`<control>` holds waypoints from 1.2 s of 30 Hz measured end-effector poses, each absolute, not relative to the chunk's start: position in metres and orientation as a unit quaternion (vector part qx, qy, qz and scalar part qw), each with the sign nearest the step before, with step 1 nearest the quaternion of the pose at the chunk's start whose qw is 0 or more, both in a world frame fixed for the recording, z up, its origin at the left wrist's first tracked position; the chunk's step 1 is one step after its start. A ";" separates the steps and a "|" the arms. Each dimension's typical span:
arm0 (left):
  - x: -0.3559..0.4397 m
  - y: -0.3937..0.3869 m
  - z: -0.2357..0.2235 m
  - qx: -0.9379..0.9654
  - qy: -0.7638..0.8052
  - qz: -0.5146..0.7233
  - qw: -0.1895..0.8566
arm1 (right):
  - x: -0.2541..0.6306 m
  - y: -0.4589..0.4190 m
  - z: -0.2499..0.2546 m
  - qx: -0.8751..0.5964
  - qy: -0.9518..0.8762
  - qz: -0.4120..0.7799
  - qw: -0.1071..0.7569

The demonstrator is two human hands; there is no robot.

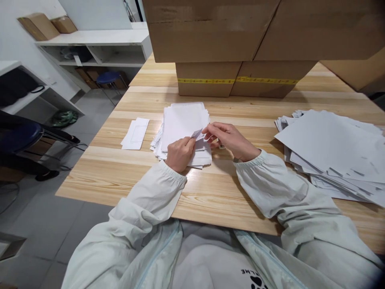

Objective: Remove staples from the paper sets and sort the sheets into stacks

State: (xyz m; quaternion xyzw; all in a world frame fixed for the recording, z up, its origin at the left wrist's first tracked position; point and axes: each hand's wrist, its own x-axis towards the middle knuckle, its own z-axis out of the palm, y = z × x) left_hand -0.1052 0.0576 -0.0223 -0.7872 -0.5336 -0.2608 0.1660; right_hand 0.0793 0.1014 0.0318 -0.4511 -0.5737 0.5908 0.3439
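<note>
In the head view my left hand (179, 154) is closed on a small piece of white paper (197, 134), which it holds up at a tilt. It rests over the front of a stack of white paper (185, 120) with uneven edges. My right hand (230, 139) is just right of that piece, its fingers bent and its thumb and fingertips close to the paper's edge. Whether those fingertips pinch it I cannot make out. Left of the stack lie a few small white paper slips (135, 133), partly overlapping.
A large, untidy pile of white sheets (337, 148) covers the right side of the wooden table (120, 168). Stacked cardboard boxes (207, 76) with yellow tape stand at the back. Blue stools (110, 77), white shelves (93, 37) and another person's legs are at the left.
</note>
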 end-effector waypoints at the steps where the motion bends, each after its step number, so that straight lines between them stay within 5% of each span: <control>1: -0.104 0.056 -0.022 -0.790 -0.520 -0.269 0.184 | 0.079 0.102 0.031 -0.463 -0.586 0.582 0.324; 7: -0.088 0.038 -0.016 -0.801 -0.423 -0.335 0.259 | 0.079 0.109 0.025 -0.495 -0.516 0.637 0.288; 18: -0.082 0.021 -0.018 -0.816 -0.366 -0.383 0.231 | 0.084 0.111 0.015 -0.484 -0.560 0.614 0.276; 25: -0.077 0.009 -0.010 -0.768 -0.425 -0.389 -0.280 | 0.077 0.106 0.006 -0.465 -0.540 0.617 0.332; 27: -0.081 0.007 -0.002 -0.737 -0.409 -0.419 -0.337 | 0.083 0.102 0.011 -0.469 -0.556 0.566 0.387; 32: -0.105 0.018 0.023 -0.585 -0.461 -0.606 -0.278 | 0.135 0.075 0.023 -0.447 -0.531 0.486 0.532; 36: -0.099 0.025 0.024 -0.441 -0.381 -0.545 -0.603 | 0.173 0.042 0.004 -0.468 -0.471 0.523 0.534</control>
